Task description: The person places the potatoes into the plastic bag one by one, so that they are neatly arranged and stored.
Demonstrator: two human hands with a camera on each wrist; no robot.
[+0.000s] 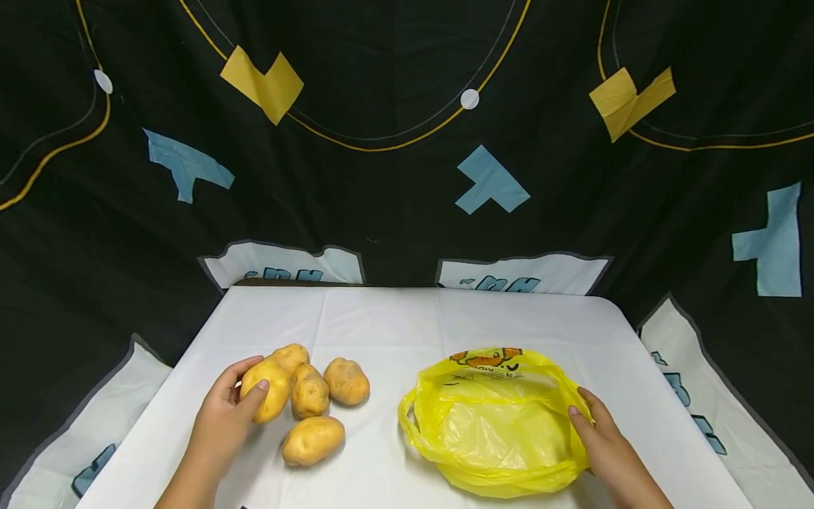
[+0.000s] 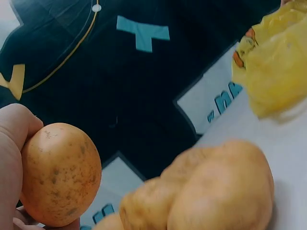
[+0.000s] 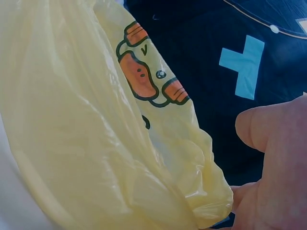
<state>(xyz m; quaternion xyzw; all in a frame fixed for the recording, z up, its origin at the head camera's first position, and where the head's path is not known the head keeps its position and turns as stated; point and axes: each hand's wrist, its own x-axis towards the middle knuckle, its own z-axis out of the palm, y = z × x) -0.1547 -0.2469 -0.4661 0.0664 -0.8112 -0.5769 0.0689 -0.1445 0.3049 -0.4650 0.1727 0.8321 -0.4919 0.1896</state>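
My left hand grips a potato between thumb and fingers at the left of the table. In the left wrist view this potato shows dark specks. Beside it lie several more potatoes, one of them, an oblong potato, nearer the front. At the right, a yellow plastic bag with a printed cartoon lies with its mouth spread. My right hand holds the bag's right rim; the right wrist view shows the thumb apart from the bag and the other fingers partly hidden.
A white cloth covers the table. Behind it hangs a dark curtain with yellow and blue shapes. White table surface lies between the potatoes and the bag.
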